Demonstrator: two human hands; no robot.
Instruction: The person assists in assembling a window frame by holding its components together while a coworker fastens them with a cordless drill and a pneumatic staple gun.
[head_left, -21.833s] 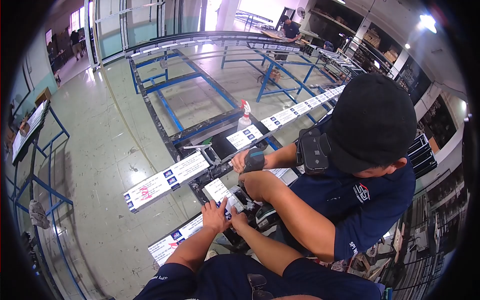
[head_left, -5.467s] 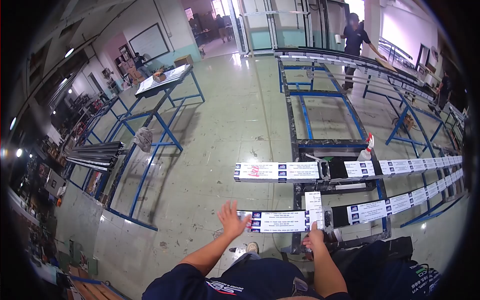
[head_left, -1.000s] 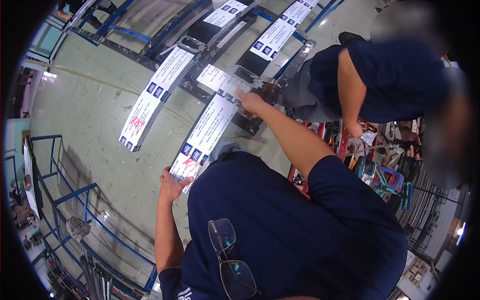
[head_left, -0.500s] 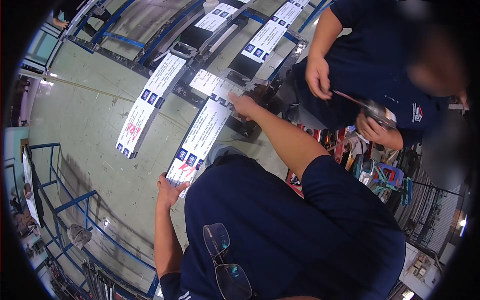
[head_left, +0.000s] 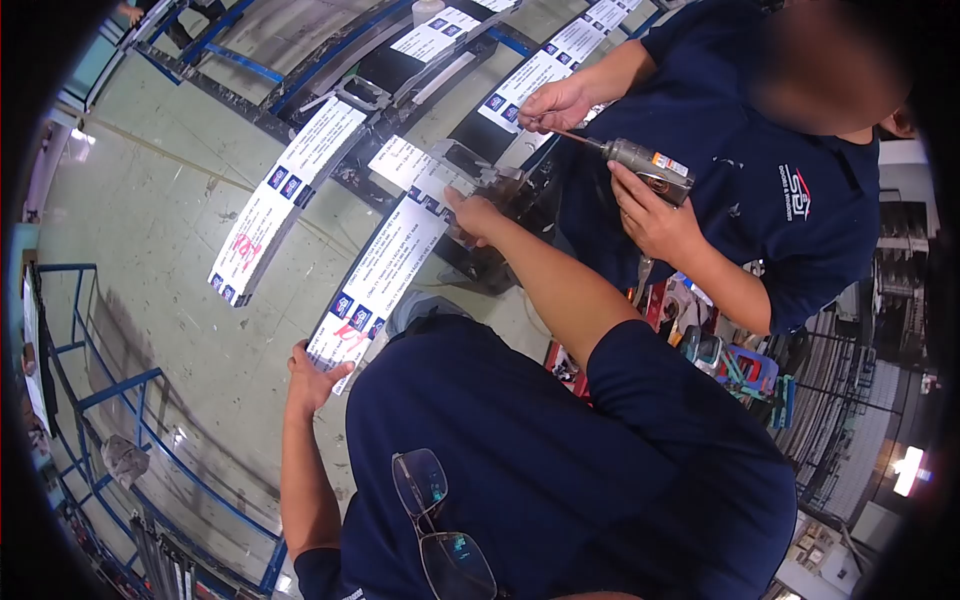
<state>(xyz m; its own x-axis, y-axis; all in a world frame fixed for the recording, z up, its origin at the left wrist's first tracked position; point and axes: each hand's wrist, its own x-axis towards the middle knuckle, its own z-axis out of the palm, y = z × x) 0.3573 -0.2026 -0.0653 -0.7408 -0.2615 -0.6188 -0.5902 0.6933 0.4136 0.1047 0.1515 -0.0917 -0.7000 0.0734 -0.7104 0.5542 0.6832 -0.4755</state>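
A long frame profile (head_left: 385, 262), covered in white printed protective film with red handwriting near its end, slants toward my body. My left hand (head_left: 316, 378) grips its near end, thumb on one side and fingers round the other. My right hand (head_left: 472, 216) is closed over the profile farther up, beside a cross-piece with the same film (head_left: 405, 163); some of its fingers are hidden. Across from me, a co-worker holds a power screwdriver (head_left: 648, 170) with a long bit. That person's other hand (head_left: 553, 105) is at the bit's tip.
A second film-covered profile (head_left: 290, 190) juts out on the left. Another (head_left: 550, 62) lies beyond, on the dark work stand. A blue metal rack (head_left: 120, 388) stands at lower left. Tools and a blue-and-red bin (head_left: 750, 368) are at right.
The co-worker has raised the screwdriver and brought a hand to the bit's tip, leaning nearer the frame. My hands keep their places on the profile while the view shifts slightly.
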